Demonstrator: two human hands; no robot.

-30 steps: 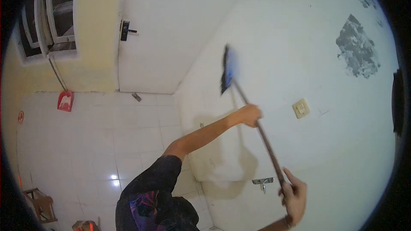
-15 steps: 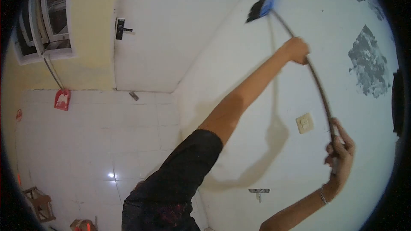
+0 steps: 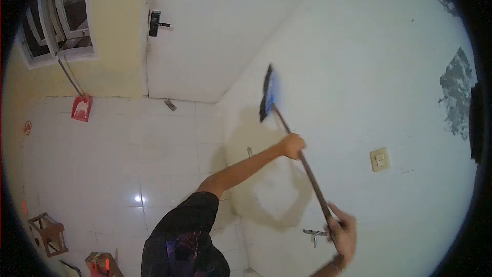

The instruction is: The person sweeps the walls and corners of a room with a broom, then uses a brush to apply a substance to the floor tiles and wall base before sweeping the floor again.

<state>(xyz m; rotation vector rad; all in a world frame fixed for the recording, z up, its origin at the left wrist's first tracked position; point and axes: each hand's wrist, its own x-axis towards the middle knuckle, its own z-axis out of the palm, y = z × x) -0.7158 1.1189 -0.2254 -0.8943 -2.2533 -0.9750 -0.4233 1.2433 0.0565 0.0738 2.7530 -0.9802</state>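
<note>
A broom (image 3: 313, 183) with a blue head (image 3: 272, 91) and dark bristles is held slantwise in front of the white wall (image 3: 353, 92). My left hand (image 3: 292, 146) is wrapped round the upper part of its brown handle, not far below the head. Lower down, near the handle's end, my right hand (image 3: 343, 236) grips it, with a bracelet at the wrist. The bristles point left, toward the corner by the door, and the head is smeared by motion.
A light switch (image 3: 380, 159) and a metal hook (image 3: 314, 234) sit on the wall, with grey patches (image 3: 456, 95) at right. To the left are a door (image 3: 205, 25), a window (image 3: 72, 10) and a red dustpan (image 3: 82, 108). A wooden stool (image 3: 48, 234) stands on the tiled floor.
Both hands have brought the broom down and to the left along the wall. Its head has dropped from near the top edge toward the middle of the view.
</note>
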